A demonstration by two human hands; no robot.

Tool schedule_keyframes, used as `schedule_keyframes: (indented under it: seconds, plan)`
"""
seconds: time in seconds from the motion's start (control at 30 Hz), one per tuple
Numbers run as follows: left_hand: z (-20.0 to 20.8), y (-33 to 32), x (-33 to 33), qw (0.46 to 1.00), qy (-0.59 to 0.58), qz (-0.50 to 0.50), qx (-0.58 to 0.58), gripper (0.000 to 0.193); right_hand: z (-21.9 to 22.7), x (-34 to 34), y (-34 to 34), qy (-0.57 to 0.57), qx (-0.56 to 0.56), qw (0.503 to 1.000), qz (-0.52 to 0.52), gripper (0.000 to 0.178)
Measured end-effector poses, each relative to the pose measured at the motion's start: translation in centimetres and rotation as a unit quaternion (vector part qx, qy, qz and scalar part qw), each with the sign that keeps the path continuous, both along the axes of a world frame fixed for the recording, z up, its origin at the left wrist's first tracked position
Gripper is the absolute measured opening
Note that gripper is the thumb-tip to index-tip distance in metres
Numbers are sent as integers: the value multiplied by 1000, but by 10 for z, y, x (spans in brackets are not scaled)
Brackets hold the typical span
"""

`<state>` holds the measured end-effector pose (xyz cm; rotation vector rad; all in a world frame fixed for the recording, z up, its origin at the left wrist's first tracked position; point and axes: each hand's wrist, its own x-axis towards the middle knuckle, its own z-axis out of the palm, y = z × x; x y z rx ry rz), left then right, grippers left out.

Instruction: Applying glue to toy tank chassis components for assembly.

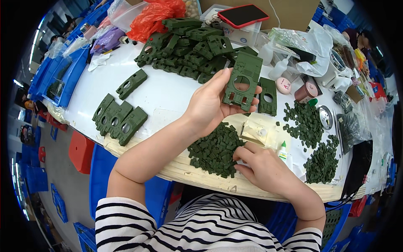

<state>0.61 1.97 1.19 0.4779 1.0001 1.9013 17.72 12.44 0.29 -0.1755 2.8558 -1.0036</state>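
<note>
My left hand [205, 103] holds up a dark green plastic toy tank hull [247, 63] by its sides, its round opening toward me. My right hand [266, 168] is at the right edge of a heap of small flat green plastic pieces [212, 151]. Its thumb and fingers are curled together there, and whatever they pinch is too small to make out. Just beyond that hand are a yellowish block [254, 130] with a pale knob and a small white glue bottle [283, 152] with a green tip. Another hull [268, 98] lies to the right of the held one.
A large stack of hulls [189, 52] fills the far middle of the white table [168, 98]. Several hulls [121, 117] lie at the left. More small pieces [303, 124] spread on the right, near tweezers [338, 132]. A red-cased phone [243, 16] rests on a clear box.
</note>
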Motion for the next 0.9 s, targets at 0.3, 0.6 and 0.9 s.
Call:
schedule_keyframes:
  seconds: [0.3,0.6,0.9]
  plan:
    - [1,0,0,1000,21,8,-7,52,1,-1,-1,20,16,1000,2,16]
    - [3,-3,1,998,60,8,-6,52,-4,0,0,8,16,1000,4,15]
    - [3,-3,1,998,65,16,-11,52,-1,-1,-4,-1,4,1000,-6,17]
